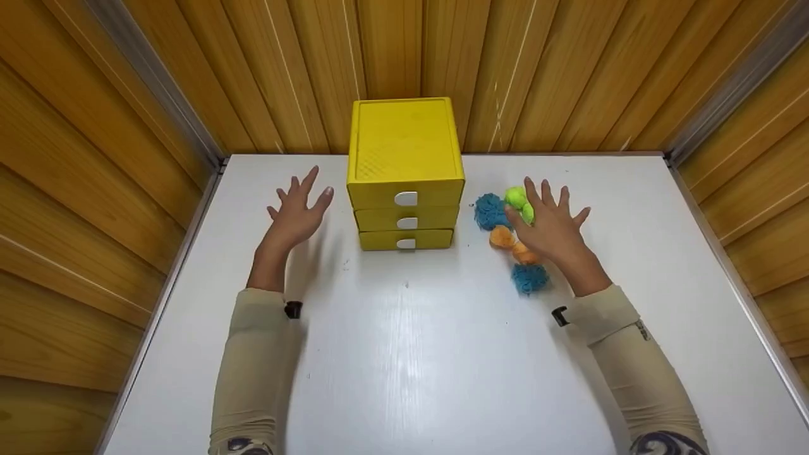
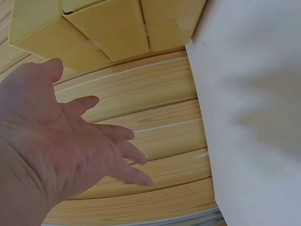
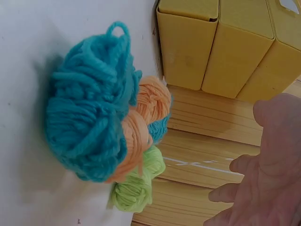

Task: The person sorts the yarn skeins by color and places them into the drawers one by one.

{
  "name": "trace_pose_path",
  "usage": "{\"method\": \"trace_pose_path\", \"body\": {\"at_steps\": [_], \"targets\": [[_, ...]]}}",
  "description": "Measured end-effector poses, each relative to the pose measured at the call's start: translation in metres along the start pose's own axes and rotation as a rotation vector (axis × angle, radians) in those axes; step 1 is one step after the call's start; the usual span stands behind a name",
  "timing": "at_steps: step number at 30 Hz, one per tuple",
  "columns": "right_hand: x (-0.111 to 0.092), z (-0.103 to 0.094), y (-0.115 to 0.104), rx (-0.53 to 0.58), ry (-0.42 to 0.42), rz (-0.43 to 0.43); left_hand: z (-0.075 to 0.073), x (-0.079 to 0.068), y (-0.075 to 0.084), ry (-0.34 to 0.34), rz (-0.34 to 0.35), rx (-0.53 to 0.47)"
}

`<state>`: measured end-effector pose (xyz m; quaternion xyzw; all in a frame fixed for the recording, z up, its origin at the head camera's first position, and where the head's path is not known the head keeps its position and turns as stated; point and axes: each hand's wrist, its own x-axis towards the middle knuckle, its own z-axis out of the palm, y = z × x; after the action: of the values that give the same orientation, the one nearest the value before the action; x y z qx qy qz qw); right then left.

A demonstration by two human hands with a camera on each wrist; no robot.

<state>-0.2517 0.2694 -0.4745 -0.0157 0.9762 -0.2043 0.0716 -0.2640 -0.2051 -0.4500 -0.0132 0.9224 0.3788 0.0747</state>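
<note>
A yellow three-drawer box [image 1: 406, 142] with white tabs stands at the back middle of the table, its drawers pushed in. To its left my left hand [image 1: 296, 215] hovers above the table, fingers spread and nothing held. On the other side my right hand [image 1: 555, 232], fingers also spread, is over small balls of yarn. Two are blue, the nearer blue yarn ball [image 3: 87, 108] showing a loose loop in the right wrist view. Beside them are orange yarn balls [image 1: 502, 237] and green yarn balls [image 1: 516, 197], the latter partly hidden behind the right hand in the head view.
The white table [image 1: 392, 366] is enclosed by wood-patterned walls [image 1: 404, 50] at the back and both sides. Grey metal strips [image 1: 152, 69] run along the wall corners. Each sleeve cuff carries a small black clip [image 1: 293, 309].
</note>
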Motion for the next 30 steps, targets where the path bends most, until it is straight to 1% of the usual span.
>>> {"method": "trace_pose_path", "body": {"at_steps": [4, 10, 15, 17, 20, 23, 26, 30], "targets": [[-0.002, 0.002, -0.001, 0.023, 0.025, -0.030, -0.004, 0.001, 0.013, -0.002, 0.017, -0.082], [-0.005, 0.004, -0.003, 0.032, 0.047, -0.052, -0.013, 0.007, 0.045, -0.033, 0.008, -0.198], [-0.005, 0.007, -0.005, 0.043, 0.062, -0.077, -0.019, 0.013, 0.071, -0.052, 0.066, -0.263], [-0.006, 0.009, -0.005, 0.044, 0.062, -0.082, -0.020, 0.017, 0.080, -0.059, 0.075, -0.281], [-0.008, 0.012, -0.006, 0.047, 0.055, -0.080, -0.021, 0.023, 0.093, -0.078, 0.072, -0.288], [-0.010, 0.015, -0.006, 0.054, 0.051, -0.084, -0.018, 0.030, 0.103, -0.107, 0.051, -0.273], [-0.011, 0.018, -0.005, 0.059, 0.041, -0.089, -0.013, 0.036, 0.109, -0.132, 0.037, -0.247], [-0.012, 0.020, -0.005, 0.060, 0.029, -0.095, -0.005, 0.042, 0.113, -0.145, 0.014, -0.216]]}}
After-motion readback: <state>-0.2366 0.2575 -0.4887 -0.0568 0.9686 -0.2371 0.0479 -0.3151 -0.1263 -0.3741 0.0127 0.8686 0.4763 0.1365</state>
